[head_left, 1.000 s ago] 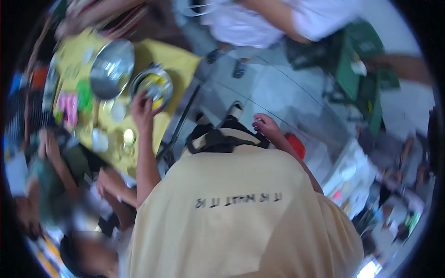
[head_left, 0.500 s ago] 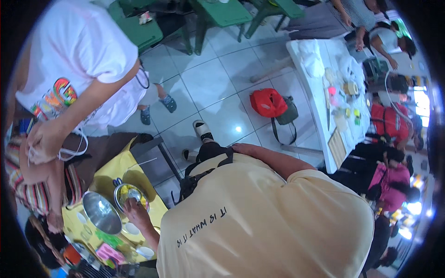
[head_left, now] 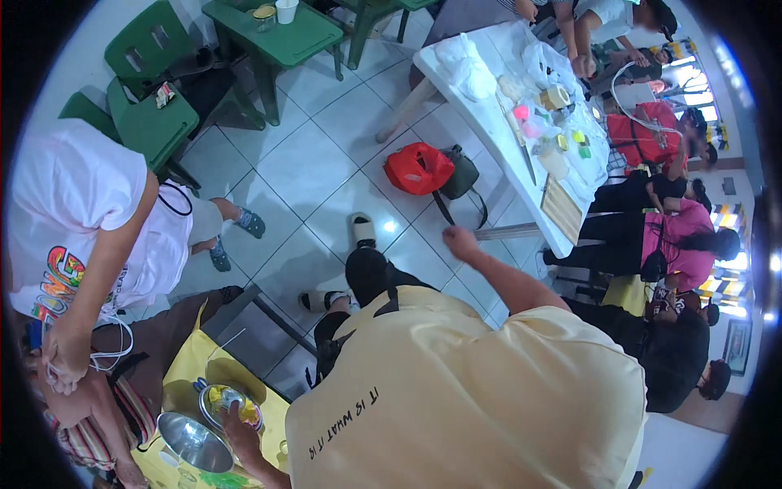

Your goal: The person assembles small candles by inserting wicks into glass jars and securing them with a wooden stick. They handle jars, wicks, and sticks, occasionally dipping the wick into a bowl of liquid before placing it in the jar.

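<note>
I have the small steel bowl (head_left: 203,405) of yellow pieces on the yellow table cover (head_left: 275,411); it's round, with no long axis to line up with. The left hand (head_left: 237,426) is far nearer: the bowl lies at its twelve o'clock, its fingers over the rim. At the bowl's seven-thirty, just beside, sits the large steel bowl (head_left: 194,442). Well apart, toward two o'clock, the right hand (head_left: 462,243) is curled; I can't tell whether either hand grips anything.

Round metal bowl (head_left: 204,405), shallow-looking, upright, open-topped, yellow pieces (head_left: 217,396) inside, paler translucent matter among them, set on yellow-covered table (head_left: 177,378), near floor-side edge, inward from top corner.
</note>
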`<state>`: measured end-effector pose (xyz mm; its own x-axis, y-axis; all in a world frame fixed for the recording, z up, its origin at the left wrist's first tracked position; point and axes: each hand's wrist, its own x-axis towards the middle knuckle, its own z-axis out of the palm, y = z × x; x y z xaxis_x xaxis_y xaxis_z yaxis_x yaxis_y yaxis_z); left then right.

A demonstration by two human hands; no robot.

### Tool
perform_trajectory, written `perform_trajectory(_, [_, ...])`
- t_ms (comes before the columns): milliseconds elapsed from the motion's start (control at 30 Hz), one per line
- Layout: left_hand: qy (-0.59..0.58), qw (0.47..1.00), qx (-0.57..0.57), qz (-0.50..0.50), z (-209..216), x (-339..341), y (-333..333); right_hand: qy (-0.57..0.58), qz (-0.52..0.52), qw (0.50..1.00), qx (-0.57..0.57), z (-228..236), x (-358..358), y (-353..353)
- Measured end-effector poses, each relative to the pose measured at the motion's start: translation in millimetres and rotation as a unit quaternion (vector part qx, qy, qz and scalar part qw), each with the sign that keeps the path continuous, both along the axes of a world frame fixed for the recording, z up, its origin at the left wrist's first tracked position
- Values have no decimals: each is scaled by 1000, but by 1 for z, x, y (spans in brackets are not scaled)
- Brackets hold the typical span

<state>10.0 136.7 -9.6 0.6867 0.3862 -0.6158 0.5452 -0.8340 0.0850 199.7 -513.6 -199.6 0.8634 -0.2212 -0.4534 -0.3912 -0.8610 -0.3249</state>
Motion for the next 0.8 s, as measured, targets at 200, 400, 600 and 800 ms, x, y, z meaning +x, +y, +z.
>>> perform_trajectory(200, [-12, 997, 67, -26, 1, 3, -14, -156, -74, 985, -21, 60, 97, -55])
perform_trajectory(400, [11, 974, 225, -25, 32, 39, -73, -279, -89, 948, -127, 62, 226, -168])
perform_trajectory(600, [50, 969, 229, -73, 55, 106, -177, -186, -104, 955, -204, 27, 343, -254])
perform_trajectory(800, [23, 979, 118, -164, 42, 183, -217, -242, -131, 932, -237, 20, 354, -265])
